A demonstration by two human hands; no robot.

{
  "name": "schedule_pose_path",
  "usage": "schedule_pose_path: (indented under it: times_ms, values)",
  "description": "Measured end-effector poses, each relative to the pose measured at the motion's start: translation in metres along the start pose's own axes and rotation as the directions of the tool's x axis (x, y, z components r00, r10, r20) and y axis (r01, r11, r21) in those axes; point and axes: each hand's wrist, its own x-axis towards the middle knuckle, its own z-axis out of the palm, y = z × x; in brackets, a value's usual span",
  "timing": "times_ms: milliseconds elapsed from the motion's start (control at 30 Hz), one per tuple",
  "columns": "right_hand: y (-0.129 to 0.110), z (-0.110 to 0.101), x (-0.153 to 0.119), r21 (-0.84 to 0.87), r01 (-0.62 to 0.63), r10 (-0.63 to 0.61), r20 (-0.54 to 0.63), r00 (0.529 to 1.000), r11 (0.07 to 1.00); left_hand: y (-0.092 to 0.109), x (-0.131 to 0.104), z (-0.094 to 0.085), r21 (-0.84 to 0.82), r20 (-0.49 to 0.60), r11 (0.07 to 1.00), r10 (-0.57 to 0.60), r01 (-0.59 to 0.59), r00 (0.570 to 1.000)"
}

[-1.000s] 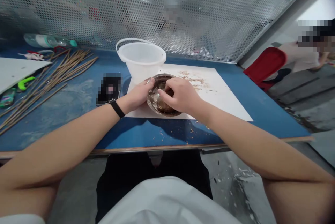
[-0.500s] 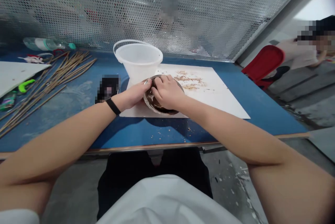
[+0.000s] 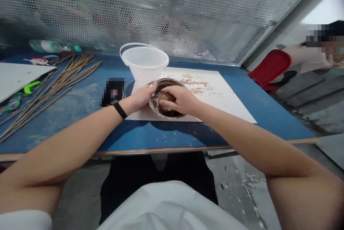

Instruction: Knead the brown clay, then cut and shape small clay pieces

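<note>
Brown-smeared bowl point(image 3: 158, 107), just one, clamped at its rim in one left hand point(image 3: 142, 97), with one right hand point(image 3: 184, 100) curled inside it, cannot tell if holding anything, and one bucket point(image 3: 146, 73) beyond the grip.

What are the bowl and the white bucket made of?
The bowl is probably metal with a dull shine: its rim looks silvery-grey above the brown-smeared inside. The bucket seems smooth, milky plastic, judging by its white wall and thin, curved handle.

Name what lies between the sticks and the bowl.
Head view, left to right: blue tabletop, a dark pixelated object, then white board and the left hand holding the bowl.
</note>
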Motion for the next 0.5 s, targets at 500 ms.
schedule_pose_path:
  times_ms: [500]
  values:
    - [-0.051, 0.004, -0.007, -0.286, -0.029, 0.064, 0.113, 0.992, 0.958, 0.007, -0.003, 0.002, 0.006, -0.010, 1.000, -0.019, 0.019, 1.000]
